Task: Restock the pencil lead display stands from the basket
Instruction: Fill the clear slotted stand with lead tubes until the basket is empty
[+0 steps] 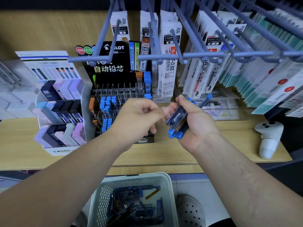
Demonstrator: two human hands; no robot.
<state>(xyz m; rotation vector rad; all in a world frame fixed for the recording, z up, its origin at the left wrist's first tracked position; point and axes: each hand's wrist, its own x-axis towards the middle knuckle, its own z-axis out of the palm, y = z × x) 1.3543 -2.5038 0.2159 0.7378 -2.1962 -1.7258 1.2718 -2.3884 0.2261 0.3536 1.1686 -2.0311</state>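
right hand (196, 122) grips a bunch of lead cases (177, 119) slanting away to the back-right, left hand (139, 115) curled and empty just beside them, with the stand (118, 95) right behind that left hand, so it's closer

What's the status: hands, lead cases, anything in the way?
Right hand grips a bundle of lead cases. Left hand at the bundle, grip unclear. Basket holds more. Peg hooks overhang the Pilot stand.

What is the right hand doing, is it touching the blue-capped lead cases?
Touching. The head view shows the right hand with its fingers curled round the bundle of lead cases, gripping them.
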